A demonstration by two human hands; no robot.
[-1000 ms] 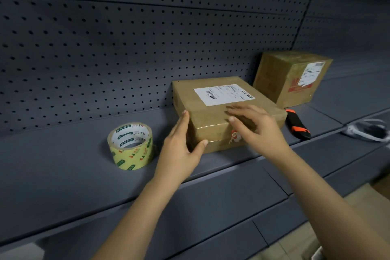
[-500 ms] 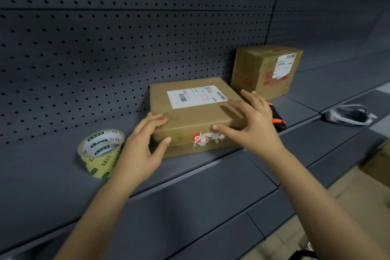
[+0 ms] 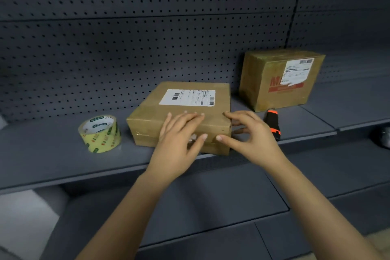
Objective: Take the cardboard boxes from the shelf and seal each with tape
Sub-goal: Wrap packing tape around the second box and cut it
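Tape (image 3: 99,133) sits left of centre on the shelf (image 3: 52,154), then the box (image 3: 181,112) mid-frame with the left hand (image 3: 179,139) flat across its top, right hand (image 3: 251,139) curled round its right corner, knife (image 3: 273,122) and second box (image 3: 280,79) further right.

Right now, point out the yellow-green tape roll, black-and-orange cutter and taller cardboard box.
yellow-green tape roll (image 3: 101,140): head view, side wall.
black-and-orange cutter (image 3: 273,122): head view, black body.
taller cardboard box (image 3: 285,84): head view, front face.

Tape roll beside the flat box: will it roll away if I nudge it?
Probably not: the tape roll sits on its flat end on the shelf, so it should slide. Tipped onto its rim, it could roll. It looks rigid and its open core offers a grip.
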